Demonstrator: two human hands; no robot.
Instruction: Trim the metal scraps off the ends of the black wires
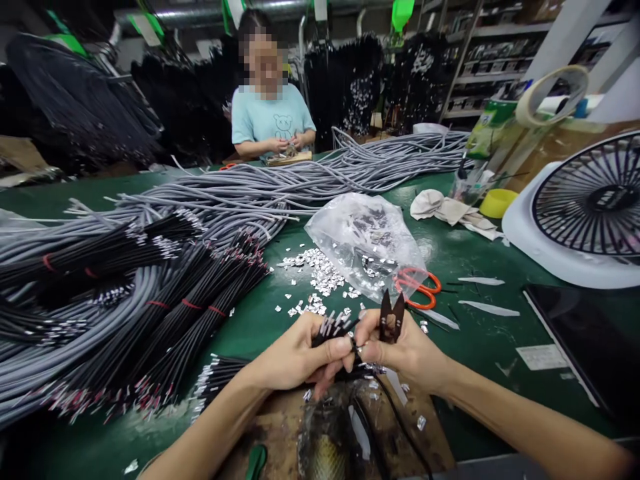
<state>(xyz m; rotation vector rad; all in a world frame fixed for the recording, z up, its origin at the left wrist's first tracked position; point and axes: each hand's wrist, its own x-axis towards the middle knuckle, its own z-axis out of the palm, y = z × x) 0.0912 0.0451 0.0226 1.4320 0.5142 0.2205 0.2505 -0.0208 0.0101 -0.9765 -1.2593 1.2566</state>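
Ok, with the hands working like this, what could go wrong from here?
The right hand holds the snips with the blades parted, close to the left hand and its black cables, so a slip might nick either.
The metal bits lie loose just beyond the hands and could be scattered by a stray knock.
The plastic bag overlaps the orange scissors, so grabbing those might drag the bag along.

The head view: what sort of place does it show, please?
Probably a cable-assembly workshop: long grey cables lie across the green table, with bundled black wires nearby and a heap of small silvery pieces.
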